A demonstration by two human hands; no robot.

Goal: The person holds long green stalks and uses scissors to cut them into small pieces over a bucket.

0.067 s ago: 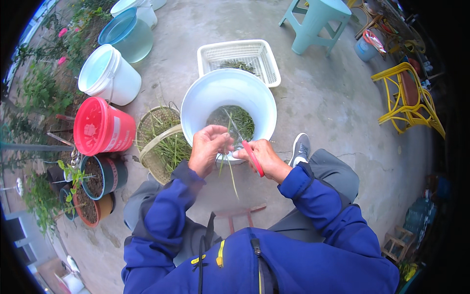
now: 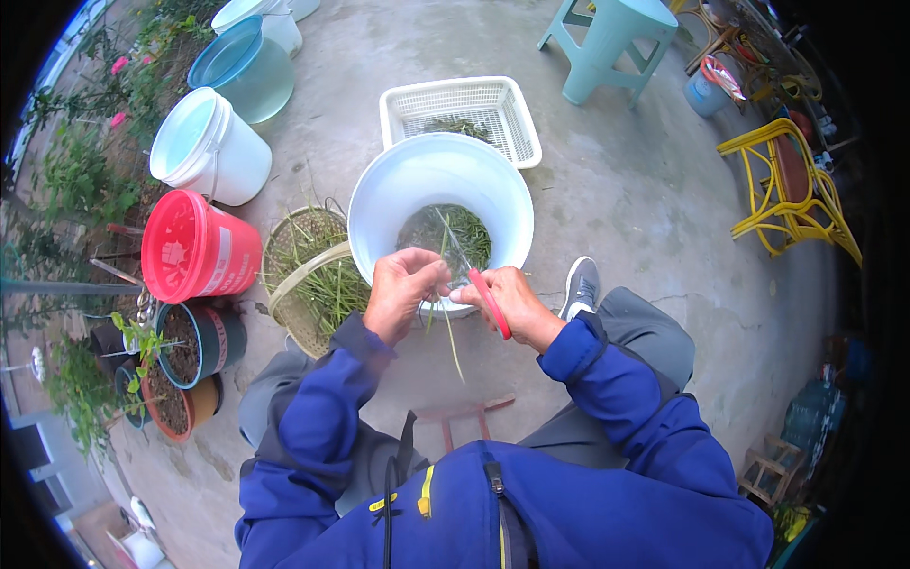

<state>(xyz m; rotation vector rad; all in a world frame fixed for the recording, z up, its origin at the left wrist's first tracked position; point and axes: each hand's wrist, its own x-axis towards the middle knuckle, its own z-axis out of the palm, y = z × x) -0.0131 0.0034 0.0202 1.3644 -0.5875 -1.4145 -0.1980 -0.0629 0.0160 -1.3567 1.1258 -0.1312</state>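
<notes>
Over the near rim of a white bucket (image 2: pixel 379 194), my left hand (image 2: pixel 406 289) pinches a few thin green plant stems (image 2: pixel 455 346), whose long ends hang down toward me. Just beside it, my right hand (image 2: pixel 517 305) grips red-handled scissors (image 2: pixel 490 303). The blades point up and away, over the bucket's opening, close to the left fingertips. Cut green pieces (image 2: pixel 469 232) lie at the bottom of the bucket. To its left stands a woven basket (image 2: pixel 284 242) with an arched handle, filled with long green stems (image 2: pixel 327 284).
Behind the bucket sits a white slotted plastic basket (image 2: pixel 526 123) with some greens in it. A red bucket (image 2: pixel 242 251), a white pail (image 2: pixel 237 156) and potted plants (image 2: pixel 218 341) line the left. A light blue stool (image 2: pixel 616 43) and a yellow-framed chair (image 2: pixel 758 190) stand at the right.
Almost nothing differs. The whole view has shifted very slightly, and both hands keep their hold on the stems and the scissors.
</notes>
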